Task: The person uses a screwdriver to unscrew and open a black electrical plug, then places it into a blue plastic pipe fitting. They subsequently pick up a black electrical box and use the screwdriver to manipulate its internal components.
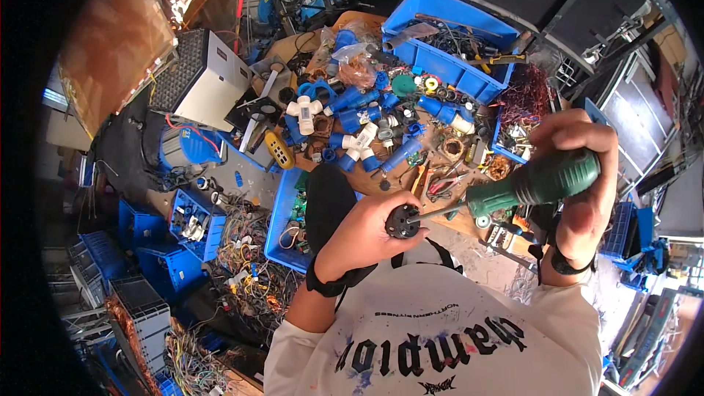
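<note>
The left grip [363, 233] pinches a round black part [400, 223]. Near three o'clock, the right grip [606, 176] wraps a green screwdriver [506, 191], its long rod [441, 212] pointing about nine o'clock, at the part.

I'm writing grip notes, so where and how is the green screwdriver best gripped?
The green screwdriver is likely best gripped by its thick handle, from the right: the handle points right and slightly up, with the right hand wrapped around it. The thin shaft offers less to hold and runs left to the round black part in the left hand.
</note>
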Demonstrator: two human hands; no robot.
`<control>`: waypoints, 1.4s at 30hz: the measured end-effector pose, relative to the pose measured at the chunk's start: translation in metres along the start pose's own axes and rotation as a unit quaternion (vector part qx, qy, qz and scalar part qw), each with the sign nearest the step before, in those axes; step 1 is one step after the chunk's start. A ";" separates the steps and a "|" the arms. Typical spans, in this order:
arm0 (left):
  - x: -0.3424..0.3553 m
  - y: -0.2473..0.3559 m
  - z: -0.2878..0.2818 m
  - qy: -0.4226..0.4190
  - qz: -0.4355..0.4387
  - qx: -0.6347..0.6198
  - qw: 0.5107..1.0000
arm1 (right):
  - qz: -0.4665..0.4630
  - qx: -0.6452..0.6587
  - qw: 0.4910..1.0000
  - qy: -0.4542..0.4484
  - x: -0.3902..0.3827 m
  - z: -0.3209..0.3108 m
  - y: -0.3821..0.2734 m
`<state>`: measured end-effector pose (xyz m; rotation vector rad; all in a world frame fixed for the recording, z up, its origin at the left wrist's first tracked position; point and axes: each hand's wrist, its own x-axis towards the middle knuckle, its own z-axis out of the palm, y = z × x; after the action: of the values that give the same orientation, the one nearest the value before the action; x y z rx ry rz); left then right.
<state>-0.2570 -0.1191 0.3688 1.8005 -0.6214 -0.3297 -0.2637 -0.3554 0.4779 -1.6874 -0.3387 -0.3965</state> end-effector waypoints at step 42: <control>-0.001 -0.001 0.002 -0.004 -0.024 -0.004 1.000 | -0.005 0.035 0.999 -0.015 -0.001 -0.009 0.012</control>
<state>-0.2592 -0.1201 0.3674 1.8101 -0.5819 -0.3719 -0.2598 -0.3660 0.4676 -1.6249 -0.3791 -0.3623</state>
